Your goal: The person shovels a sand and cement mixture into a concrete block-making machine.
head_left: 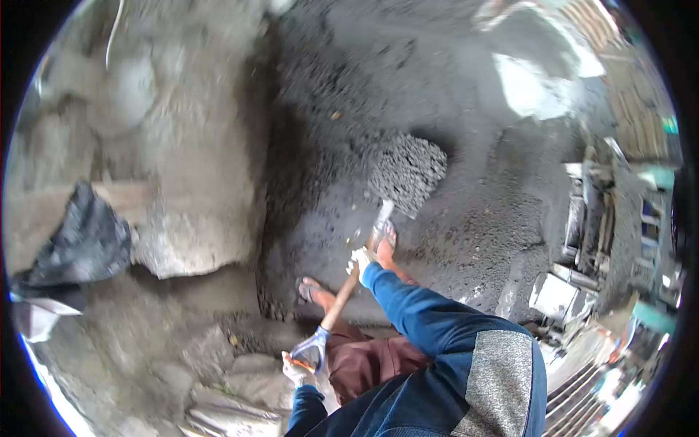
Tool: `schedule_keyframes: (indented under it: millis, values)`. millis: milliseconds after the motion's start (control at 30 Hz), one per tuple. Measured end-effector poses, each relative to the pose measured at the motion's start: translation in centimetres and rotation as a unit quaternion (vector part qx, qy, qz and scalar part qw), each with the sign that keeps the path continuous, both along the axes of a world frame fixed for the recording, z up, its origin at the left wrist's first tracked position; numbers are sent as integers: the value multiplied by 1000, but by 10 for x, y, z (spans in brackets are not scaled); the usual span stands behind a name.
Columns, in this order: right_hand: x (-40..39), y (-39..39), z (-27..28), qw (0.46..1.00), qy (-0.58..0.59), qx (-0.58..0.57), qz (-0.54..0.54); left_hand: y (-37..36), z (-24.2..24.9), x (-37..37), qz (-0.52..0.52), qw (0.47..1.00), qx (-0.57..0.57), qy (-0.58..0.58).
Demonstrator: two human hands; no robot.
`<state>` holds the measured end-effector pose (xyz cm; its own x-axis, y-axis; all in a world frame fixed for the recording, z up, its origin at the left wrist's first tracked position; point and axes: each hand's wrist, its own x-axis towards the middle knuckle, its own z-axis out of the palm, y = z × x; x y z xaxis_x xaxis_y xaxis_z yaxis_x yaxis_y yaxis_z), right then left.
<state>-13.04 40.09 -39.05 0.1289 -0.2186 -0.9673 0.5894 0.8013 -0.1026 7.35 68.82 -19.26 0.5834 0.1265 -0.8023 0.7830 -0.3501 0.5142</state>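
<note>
I hold a shovel by its wooden shaft and blue D-shaped handle. My left hand is gloved and wrapped around the orange grip at the handle's end. Farther up the shaft, my right hand, also in a pale glove, is closed around the wood. A heap of wet, grey, gravelly mix covers the blade, hiding most of it. The blade end is just beyond my right foot, over dark wet ground. My sandalled left foot is beside the shaft.
A large rough stone or concrete block rises along the left. Black plastic sheeting hangs over its side. At the upper right lies a white sack. Wood pieces and clutter line the right side.
</note>
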Motion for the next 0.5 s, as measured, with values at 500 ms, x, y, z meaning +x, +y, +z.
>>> schedule_keyframes:
  millis: [500]
  values:
    - [-439,-259,503,794,84,-467,-380,-454,289,-262,-483,669,-564,-42]
